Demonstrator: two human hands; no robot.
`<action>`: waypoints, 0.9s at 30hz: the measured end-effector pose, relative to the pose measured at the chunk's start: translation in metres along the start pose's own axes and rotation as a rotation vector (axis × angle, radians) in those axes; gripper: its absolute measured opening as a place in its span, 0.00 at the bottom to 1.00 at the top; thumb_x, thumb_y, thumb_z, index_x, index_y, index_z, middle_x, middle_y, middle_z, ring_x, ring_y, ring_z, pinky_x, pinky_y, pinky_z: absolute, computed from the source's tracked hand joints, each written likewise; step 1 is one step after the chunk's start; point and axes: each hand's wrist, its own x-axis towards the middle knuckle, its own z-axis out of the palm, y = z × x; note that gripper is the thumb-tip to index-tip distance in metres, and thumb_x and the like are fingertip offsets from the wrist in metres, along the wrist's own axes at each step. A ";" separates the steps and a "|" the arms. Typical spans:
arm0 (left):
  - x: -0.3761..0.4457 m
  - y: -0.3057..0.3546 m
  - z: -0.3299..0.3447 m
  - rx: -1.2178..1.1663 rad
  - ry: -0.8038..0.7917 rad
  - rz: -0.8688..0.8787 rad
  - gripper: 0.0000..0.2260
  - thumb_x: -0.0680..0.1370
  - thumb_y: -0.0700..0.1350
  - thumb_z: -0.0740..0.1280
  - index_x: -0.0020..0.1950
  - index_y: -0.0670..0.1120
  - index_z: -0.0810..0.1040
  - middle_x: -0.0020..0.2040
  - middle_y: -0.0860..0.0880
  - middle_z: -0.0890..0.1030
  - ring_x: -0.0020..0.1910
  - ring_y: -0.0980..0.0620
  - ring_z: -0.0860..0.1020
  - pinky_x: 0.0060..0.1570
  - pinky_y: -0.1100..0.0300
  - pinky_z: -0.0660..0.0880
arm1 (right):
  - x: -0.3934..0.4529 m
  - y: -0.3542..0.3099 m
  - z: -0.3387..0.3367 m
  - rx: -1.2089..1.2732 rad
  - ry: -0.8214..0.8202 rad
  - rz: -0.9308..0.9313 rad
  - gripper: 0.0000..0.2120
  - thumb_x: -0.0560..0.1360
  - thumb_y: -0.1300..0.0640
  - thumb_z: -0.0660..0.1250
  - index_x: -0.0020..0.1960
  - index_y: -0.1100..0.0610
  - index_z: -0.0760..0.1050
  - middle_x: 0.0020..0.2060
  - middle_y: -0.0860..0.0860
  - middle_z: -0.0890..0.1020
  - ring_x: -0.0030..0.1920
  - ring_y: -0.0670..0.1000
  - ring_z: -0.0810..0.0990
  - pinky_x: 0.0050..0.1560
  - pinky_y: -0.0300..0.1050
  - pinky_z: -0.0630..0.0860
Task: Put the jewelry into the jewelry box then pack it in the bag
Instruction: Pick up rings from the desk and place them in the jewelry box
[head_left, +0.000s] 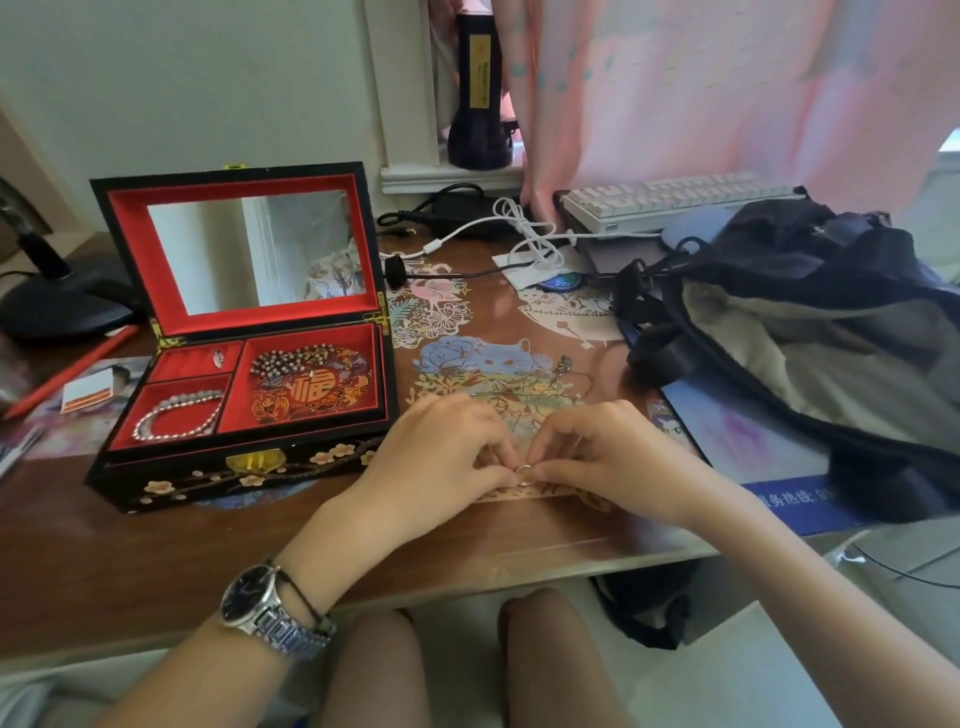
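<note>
Fingers (506, 457) of both hands pinch a thin round ring (523, 475).

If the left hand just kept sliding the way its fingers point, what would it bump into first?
The left hand points right, across the table. It would first meet the right hand, since both hands already pinch the same small ring. Beyond that lies the dark bag, though depth is hard to judge.

We note the ring (523, 475) is largely covered by the fingertips of the left hand (441, 452) and right hand (613, 457); its detail is too small to read. Beyond the grip, the necklace (563, 376) blurs into the worktop (156, 551) pattern. Right of the grip, the bag (810, 332) is cut off by the frame edge.
</note>
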 end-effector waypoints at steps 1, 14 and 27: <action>0.000 0.000 0.000 0.000 0.002 -0.001 0.07 0.71 0.55 0.71 0.44 0.54 0.84 0.50 0.59 0.82 0.53 0.58 0.73 0.53 0.60 0.61 | 0.000 -0.001 0.000 -0.002 0.000 -0.004 0.03 0.70 0.54 0.74 0.42 0.51 0.81 0.32 0.41 0.81 0.34 0.40 0.80 0.36 0.29 0.73; -0.026 -0.025 -0.046 -0.028 0.207 -0.058 0.10 0.72 0.58 0.68 0.49 0.56 0.81 0.51 0.60 0.81 0.53 0.60 0.74 0.56 0.59 0.66 | 0.038 -0.048 -0.022 -0.026 0.002 -0.061 0.02 0.71 0.57 0.73 0.40 0.52 0.81 0.34 0.43 0.82 0.37 0.38 0.78 0.38 0.26 0.71; -0.120 -0.102 -0.115 0.144 0.421 -0.468 0.11 0.74 0.57 0.65 0.52 0.54 0.80 0.53 0.57 0.81 0.56 0.56 0.75 0.59 0.51 0.71 | 0.138 -0.146 0.000 0.001 0.015 -0.317 0.01 0.70 0.56 0.73 0.39 0.52 0.82 0.34 0.42 0.82 0.39 0.36 0.80 0.41 0.26 0.73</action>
